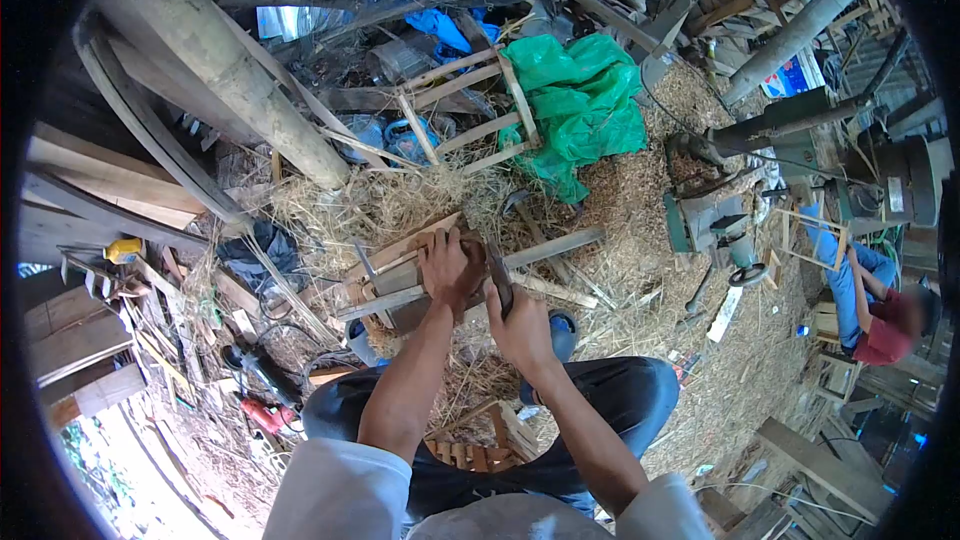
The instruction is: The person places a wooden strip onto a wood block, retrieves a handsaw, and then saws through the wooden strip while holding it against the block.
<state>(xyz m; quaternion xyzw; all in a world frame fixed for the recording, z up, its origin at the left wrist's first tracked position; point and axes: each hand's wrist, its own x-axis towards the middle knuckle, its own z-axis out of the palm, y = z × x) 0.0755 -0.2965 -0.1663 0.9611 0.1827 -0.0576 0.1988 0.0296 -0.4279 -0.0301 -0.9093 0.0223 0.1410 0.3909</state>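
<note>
My left hand (450,265) presses down on a wooden workpiece (400,252), fingers bent over its top. My right hand (520,328) is closed around a dark, narrow tool (499,278) that stands up beside the left hand; its kind is unclear. Under both hands, a pale wooden bar (556,246) runs crosswise over a low bench of boards. The tool's lower end is hidden behind my fingers. My knees are on either side of the work.
Ahead are a slatted wooden frame (455,110) and a green plastic sheet (585,100). A red power tool (268,414) lies at left. At right stand a machine with a handwheel (744,258) and a seated person (885,325). Shavings cover the floor (740,380).
</note>
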